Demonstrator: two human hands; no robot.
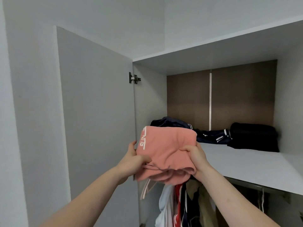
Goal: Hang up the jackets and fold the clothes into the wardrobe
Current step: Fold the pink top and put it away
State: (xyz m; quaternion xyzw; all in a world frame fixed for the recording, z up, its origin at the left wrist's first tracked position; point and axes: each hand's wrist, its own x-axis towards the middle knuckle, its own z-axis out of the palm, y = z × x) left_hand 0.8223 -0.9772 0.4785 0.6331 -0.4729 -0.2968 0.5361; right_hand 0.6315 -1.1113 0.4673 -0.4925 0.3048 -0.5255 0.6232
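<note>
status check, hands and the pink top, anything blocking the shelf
Left hand and right hand both grip folded pink garment, held at front edge of shelf. Dark clothes piled at back; front of shelf bare.

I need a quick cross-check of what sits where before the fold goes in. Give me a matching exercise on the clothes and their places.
Things:
1. pink folded garment
2. black folded pile
3. navy garment with white stripes
4. hanging clothes

Places:
A. below the shelf
B. far right of the shelf
C. held in both hands
D. shelf, left of the black pile

Pairs: 1-C, 2-B, 3-D, 4-A
</note>
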